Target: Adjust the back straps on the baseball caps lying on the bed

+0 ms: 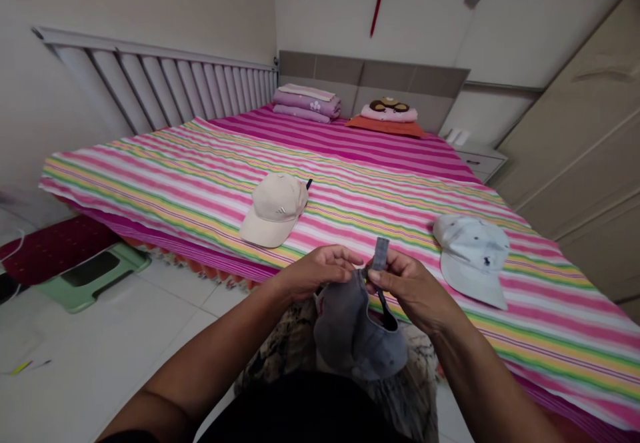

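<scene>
Gray cap [337,326]: Held in both hands above the person's patterned trousers [280,346], at the near edge of the bed, its rear opening facing right.
Left hand [320,273]: The grip was clamped on the gray cap, thumb and fingers together at its edge beside the strap.
Right hand [407,286]: The grip was clamped on the strap [381,254], pinched between thumb and fingers, its free end standing upright.
Beige cap [277,197]: Lay left of the hands on the striped sheet [200,183], brim toward the near side, a dark tab out at its back.
White cap [473,243]: Rested on the same sheet to the right, a small dark emblem on its front.
Head of the bed: Folded purple bedding [305,106] and a pink folded piece [387,115] on orange fabric [385,127] sat before the headboard [380,79].
Floor: A green stool [93,276] stood left of the bed.
</scene>
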Motion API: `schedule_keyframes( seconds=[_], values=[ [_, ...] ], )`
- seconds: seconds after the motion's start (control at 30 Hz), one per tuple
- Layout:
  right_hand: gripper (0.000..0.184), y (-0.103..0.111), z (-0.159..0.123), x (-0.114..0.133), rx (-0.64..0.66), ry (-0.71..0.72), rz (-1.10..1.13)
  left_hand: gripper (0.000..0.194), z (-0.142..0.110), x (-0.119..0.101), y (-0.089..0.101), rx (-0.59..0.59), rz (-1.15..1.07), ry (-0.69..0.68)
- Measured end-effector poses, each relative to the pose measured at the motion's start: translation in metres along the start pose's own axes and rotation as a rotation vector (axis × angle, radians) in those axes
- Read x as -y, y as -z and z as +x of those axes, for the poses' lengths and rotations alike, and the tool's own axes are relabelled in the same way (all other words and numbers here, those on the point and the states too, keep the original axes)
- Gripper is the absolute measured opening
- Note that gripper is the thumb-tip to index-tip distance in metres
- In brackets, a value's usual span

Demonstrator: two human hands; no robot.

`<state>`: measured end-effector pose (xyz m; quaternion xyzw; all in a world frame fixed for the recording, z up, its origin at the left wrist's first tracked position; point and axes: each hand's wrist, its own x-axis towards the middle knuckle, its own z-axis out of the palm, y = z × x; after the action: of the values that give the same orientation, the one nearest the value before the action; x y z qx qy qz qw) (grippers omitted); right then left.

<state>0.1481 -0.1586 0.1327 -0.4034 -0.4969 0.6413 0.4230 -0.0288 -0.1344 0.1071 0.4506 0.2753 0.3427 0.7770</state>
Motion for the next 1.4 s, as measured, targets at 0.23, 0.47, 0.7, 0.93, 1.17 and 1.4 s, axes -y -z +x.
schedule_keyframes(
  seconds=[0.23, 0.47, 0.7, 0.93, 1.17, 1.4],
  values=[
    [0.018, 0.001, -0.008, -0.008, -0.024, 0.098, -0.094, 0.025, -0.001, 0.004, -0.001, 0.02, 0.109, 0.095],
    [0.009, -0.005, -0.013, -0.015, -0.087, 0.262, -0.1, 0.019, -0.009, -0.004, -0.01, -0.009, 0.018, 0.071],
    [0.003, -0.014, -0.014, -0.018, -0.118, 0.35, -0.009, 0.015, -0.014, -0.009, -0.018, -0.044, 0.048, 0.04],
    [0.006, -0.016, -0.012, -0.017, -0.143, 0.394, 0.048, 0.013, -0.015, -0.01, -0.017, -0.073, 0.117, 0.061],
    [0.02, -0.017, -0.01, -0.011, -0.129, 0.233, 0.099, 0.021, -0.016, -0.004, -0.011, -0.02, 0.137, 0.061],
    [0.019, -0.015, -0.006, -0.013, -0.082, 0.1, 0.072, 0.024, -0.017, 0.0, -0.011, -0.07, 0.133, 0.034]
  ],
)
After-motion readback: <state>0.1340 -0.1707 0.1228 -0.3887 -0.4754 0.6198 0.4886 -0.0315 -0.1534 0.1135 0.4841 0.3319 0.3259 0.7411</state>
